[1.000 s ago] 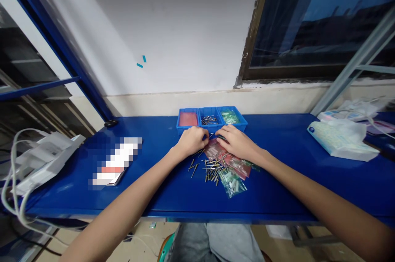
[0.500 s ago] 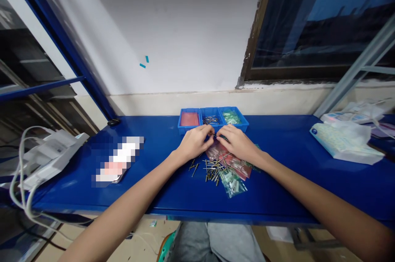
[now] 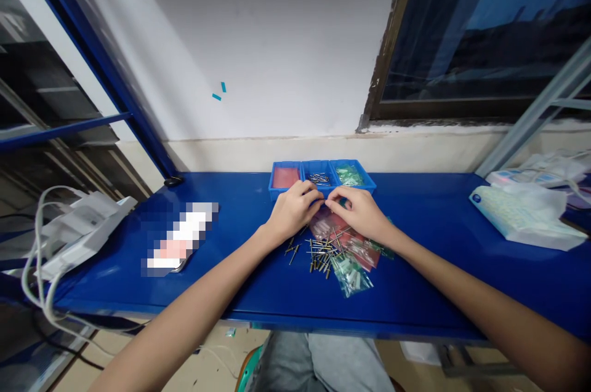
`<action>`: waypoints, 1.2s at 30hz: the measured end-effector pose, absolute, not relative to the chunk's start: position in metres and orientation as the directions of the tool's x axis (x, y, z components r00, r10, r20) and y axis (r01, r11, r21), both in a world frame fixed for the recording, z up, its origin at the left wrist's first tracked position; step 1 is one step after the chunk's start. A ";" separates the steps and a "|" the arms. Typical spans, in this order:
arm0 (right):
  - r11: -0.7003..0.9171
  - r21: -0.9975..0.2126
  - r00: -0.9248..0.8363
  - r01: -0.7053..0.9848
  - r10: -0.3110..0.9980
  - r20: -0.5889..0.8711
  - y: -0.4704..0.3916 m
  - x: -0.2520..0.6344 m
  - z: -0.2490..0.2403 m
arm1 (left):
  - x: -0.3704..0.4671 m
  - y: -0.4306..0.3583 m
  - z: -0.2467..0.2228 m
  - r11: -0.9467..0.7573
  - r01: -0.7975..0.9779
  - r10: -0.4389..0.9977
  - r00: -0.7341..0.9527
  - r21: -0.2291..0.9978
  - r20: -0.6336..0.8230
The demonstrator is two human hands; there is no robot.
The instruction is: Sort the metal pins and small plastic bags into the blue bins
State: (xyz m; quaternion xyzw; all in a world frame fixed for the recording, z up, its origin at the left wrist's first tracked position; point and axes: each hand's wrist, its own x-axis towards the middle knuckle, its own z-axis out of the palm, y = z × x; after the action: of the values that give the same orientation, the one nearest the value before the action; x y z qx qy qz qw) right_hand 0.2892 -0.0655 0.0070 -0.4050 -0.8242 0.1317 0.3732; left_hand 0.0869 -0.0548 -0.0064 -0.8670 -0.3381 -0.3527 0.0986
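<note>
My left hand point(image 3: 295, 207) and my right hand point(image 3: 354, 207) meet fingertip to fingertip just in front of the blue bins. Both are closed in a pinch; whatever lies between the fingertips is too small and covered to make out. Below them spreads a pile of thin metal pins with thicker brass-coloured ends point(image 3: 321, 253). Pink plastic bags point(image 3: 362, 250) lie beside and partly under the pins, beneath my right hand. Nearest the table edge is a clear green bag point(image 3: 353, 278) with small white pieces inside.
Three joined blue bins hold pink sheets point(image 3: 286, 178), metal pins point(image 3: 319, 179) and green bags point(image 3: 349, 175). On the blue table point(image 3: 415, 293), a blurred-out phone point(image 3: 184, 238) and a white power strip point(image 3: 87, 238) lie left. A tissue pack point(image 3: 521, 216) is at right.
My fingertips have come closer together, and the dark piece that showed between them is now hidden. My right fingers are more bent. The view has shifted slightly; the pile looks the same.
</note>
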 end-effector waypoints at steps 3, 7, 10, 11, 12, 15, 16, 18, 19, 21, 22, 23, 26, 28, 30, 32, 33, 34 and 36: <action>0.629 -0.575 -0.378 0.523 0.776 0.505 -0.066 0.289 0.010 | 0.089 -0.056 -0.005 -0.766 0.614 0.558 0.483 0.193 0.675; 0.624 -0.584 -0.373 0.520 0.781 0.501 -0.066 0.289 0.009 | 0.095 -0.059 -0.003 -0.744 0.487 0.649 0.368 0.457 0.665; 0.619 -0.574 -0.373 0.536 0.783 0.498 -0.065 0.288 0.006 | 0.100 -0.062 -0.001 -0.690 0.394 0.721 0.297 0.607 0.626; 0.616 -0.575 -0.371 0.539 0.786 0.495 -0.065 0.288 0.005 | 0.101 -0.062 -0.001 -0.675 0.370 0.736 0.283 0.638 0.615; 0.613 -0.576 -0.369 0.541 0.788 0.493 -0.065 0.288 0.004 | 0.102 -0.062 0.000 -0.664 0.351 0.747 0.277 0.661 0.604; 0.614 -0.574 -0.359 0.542 0.787 0.502 -0.065 0.288 0.003 | 0.103 -0.060 0.000 -0.642 0.313 0.766 0.289 0.700 0.574; 0.617 -0.569 -0.357 0.543 0.784 0.508 -0.065 0.288 0.004 | 0.103 -0.059 0.000 -0.639 0.314 0.769 0.291 0.702 0.569; 0.626 -0.551 -0.360 0.552 0.775 0.520 -0.066 0.288 0.005 | 0.101 -0.058 0.000 -0.654 0.338 0.757 0.280 0.677 0.591; 0.631 -0.535 -0.363 0.562 0.769 0.526 -0.066 0.289 0.006 | 0.099 -0.058 -0.001 -0.676 0.364 0.735 0.278 0.640 0.618; 0.649 -0.488 -0.374 0.584 0.748 0.548 -0.066 0.290 0.007 | 0.096 -0.057 -0.002 -0.742 0.449 0.653 0.311 0.499 0.691; 0.660 -0.461 -0.382 0.593 0.735 0.561 -0.066 0.290 0.008 | 0.094 -0.057 -0.002 -0.771 0.495 0.598 0.351 0.399 0.721; 0.671 -0.436 -0.391 0.600 0.721 0.572 -0.066 0.291 0.008 | 0.092 -0.056 -0.003 -0.790 0.537 0.547 0.397 0.297 0.737; 0.693 -0.384 -0.425 0.610 0.695 0.580 -0.067 0.292 0.009 | 0.089 -0.055 -0.004 -0.788 0.605 0.477 0.482 0.114 0.735; 0.702 -0.360 -0.439 0.615 0.684 0.582 -0.068 0.291 0.009 | 0.089 -0.056 -0.005 -0.785 0.610 0.484 0.496 0.108 0.721; 0.713 -0.338 -0.450 0.615 0.669 0.592 -0.069 0.290 0.010 | 0.090 -0.057 -0.005 -0.793 0.597 0.494 0.515 0.120 0.701; 0.723 -0.328 -0.457 0.608 0.656 0.600 -0.071 0.290 0.011 | 0.091 -0.059 -0.004 -0.798 0.588 0.501 0.530 0.129 0.684; 0.727 -0.328 -0.459 0.603 0.653 0.602 -0.071 0.290 0.011 | 0.091 -0.059 -0.004 -0.798 0.588 0.506 0.532 0.134 0.679; 0.729 -0.331 -0.462 0.598 0.652 0.602 -0.072 0.290 0.012 | 0.092 -0.060 -0.004 -0.795 0.590 0.513 0.529 0.142 0.676; 0.730 -0.339 -0.462 0.594 0.654 0.598 -0.072 0.290 0.012 | 0.091 -0.059 -0.005 -0.790 0.589 0.527 0.513 0.169 0.677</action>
State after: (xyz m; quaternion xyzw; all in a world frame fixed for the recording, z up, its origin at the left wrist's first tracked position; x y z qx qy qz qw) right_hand 0.2904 -0.0720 0.0121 -0.3655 -0.8541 0.0409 0.3678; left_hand 0.0915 -0.0594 -0.0049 -0.8689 -0.3213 -0.3743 0.0411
